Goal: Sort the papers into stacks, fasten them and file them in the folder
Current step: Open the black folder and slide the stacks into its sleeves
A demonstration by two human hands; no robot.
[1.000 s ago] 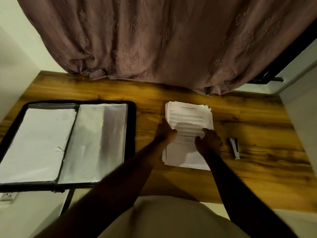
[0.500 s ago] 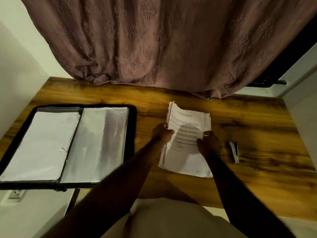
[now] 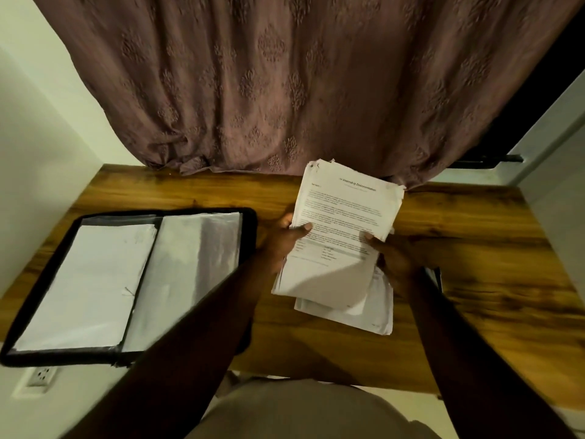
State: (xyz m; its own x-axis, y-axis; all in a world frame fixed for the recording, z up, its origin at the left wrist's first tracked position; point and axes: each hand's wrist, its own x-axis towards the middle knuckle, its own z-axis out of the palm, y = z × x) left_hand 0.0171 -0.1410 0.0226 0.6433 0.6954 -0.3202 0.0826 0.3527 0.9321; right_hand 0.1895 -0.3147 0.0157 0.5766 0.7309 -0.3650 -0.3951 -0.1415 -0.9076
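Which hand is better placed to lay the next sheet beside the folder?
Probably left. The left hand grips the papers at the edge nearest the open folder, with bare table between them. The right hand holds the opposite edge, farther away.

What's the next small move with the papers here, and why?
Probably peel the top sheaf off and lay it on bare table as a first pile. The left hand and right hand both grip the paper stack by its sides, far end tilted up, with lower sheets splaying out unevenly underneath. The folder lies open to the left, so sorting likely comes before filing.
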